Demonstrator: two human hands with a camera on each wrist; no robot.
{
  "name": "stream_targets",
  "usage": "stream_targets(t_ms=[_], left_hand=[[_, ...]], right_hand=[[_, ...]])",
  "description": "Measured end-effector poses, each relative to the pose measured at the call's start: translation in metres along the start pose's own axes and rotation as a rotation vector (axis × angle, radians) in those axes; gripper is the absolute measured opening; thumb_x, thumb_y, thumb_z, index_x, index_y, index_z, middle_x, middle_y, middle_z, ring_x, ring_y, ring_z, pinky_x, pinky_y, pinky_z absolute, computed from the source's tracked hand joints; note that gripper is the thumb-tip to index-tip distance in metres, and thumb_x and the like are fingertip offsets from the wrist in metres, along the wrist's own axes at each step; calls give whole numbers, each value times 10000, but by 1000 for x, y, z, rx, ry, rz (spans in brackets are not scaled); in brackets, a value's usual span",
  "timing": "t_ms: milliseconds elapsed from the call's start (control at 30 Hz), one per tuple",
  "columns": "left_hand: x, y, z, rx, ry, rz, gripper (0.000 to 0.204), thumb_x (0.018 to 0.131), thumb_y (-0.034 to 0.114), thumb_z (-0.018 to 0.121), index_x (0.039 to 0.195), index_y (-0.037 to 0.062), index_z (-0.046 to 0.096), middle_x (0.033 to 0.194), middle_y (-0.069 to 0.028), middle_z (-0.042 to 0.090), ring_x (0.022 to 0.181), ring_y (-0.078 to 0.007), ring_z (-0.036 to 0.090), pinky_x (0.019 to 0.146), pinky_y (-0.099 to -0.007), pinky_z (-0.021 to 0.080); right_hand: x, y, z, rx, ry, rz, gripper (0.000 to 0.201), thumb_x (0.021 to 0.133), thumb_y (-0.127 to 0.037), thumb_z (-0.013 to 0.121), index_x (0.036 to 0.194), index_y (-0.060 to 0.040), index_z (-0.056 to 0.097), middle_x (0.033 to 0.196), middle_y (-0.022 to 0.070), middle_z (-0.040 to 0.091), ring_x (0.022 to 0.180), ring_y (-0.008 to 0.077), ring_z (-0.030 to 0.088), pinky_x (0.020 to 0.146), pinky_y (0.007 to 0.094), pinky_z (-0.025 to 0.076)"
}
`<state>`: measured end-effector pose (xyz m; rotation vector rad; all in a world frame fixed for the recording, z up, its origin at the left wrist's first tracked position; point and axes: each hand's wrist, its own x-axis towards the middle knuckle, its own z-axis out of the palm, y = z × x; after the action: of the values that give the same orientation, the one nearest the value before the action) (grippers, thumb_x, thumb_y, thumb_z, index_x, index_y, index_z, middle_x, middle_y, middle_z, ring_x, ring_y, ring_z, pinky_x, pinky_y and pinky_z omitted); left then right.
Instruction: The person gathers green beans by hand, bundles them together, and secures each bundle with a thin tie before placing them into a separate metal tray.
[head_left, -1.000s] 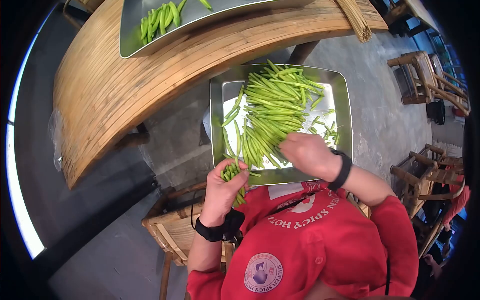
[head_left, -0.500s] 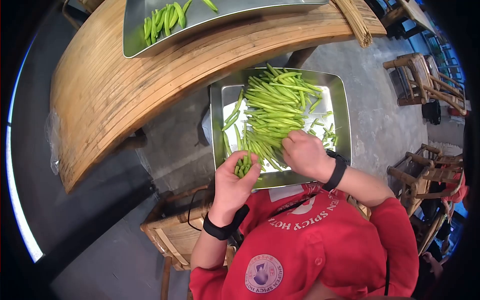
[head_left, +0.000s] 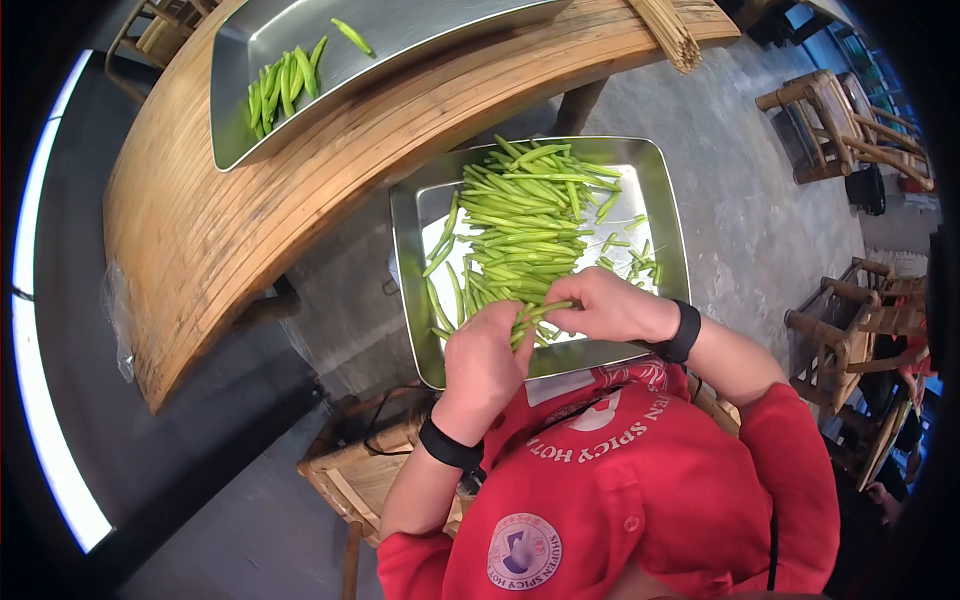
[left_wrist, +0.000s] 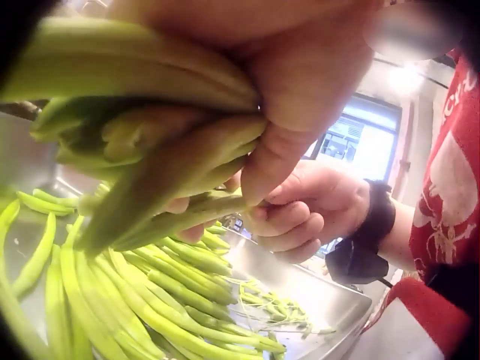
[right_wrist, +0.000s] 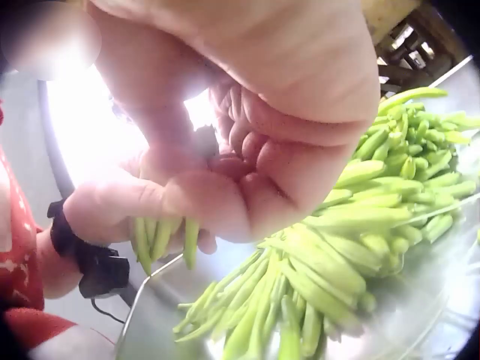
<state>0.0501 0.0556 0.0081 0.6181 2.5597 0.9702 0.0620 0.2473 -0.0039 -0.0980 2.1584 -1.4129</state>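
My left hand grips a small bunch of green beans over the near edge of a deep metal tray. Beside it, the thumb and fingers of my right hand pinch a green bean that reaches across from the left hand's bunch. In the left wrist view, the two hands meet at this bean. Below them, a large heap of green beans lies mostly lined up in the tray. Short snapped ends are scattered on the tray's right side.
A curved wooden table stands beyond the tray, bearing a second metal tray with a few beans and a bundle of thin sticks. Wooden chairs stand to the right on the grey floor.
My left hand has moved up and right with its bunch, turning its back to the head camera. My right hand has left the heap and now pinches a bean beside the left hand.
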Motion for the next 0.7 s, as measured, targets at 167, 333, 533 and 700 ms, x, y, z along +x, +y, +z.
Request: stream_targets(t_ms=[167,333,533,700], left_hand=[[6,-4,-2,-80,106,-117,192,733,77,663,906,41,588,857,-142,633,817,-330,607,697,-393,489],[12,1,4,19,243,259,190,739,96,662,911,56,590,857,-142,634,800,-330,609,674,-394,493],[5,10,3,66,-52,8,199,712,82,682,890,44,601,803,-135,616,759,-353,596,639,-389,490],[1,7,3,-71,-23,-97,202,745,127,669,924,54,610,778,-150,622,702,-317,609,622,-362,491]], right_hand=[[1,10,-5,78,-12,87,152,833,-157,603,869,-14,638,633,71,623,566,117,569,525,272,439],[-7,-1,-3,-35,51,-68,169,826,-190,572,851,-29,619,692,147,613,660,321,594,611,398,458],[-13,-2,5,-474,26,-200,104,825,-151,544,826,-48,560,727,129,593,692,331,593,605,435,459],[-13,3,17,-540,226,-434,56,791,-108,546,819,-62,531,741,110,582,676,300,599,567,398,472]])
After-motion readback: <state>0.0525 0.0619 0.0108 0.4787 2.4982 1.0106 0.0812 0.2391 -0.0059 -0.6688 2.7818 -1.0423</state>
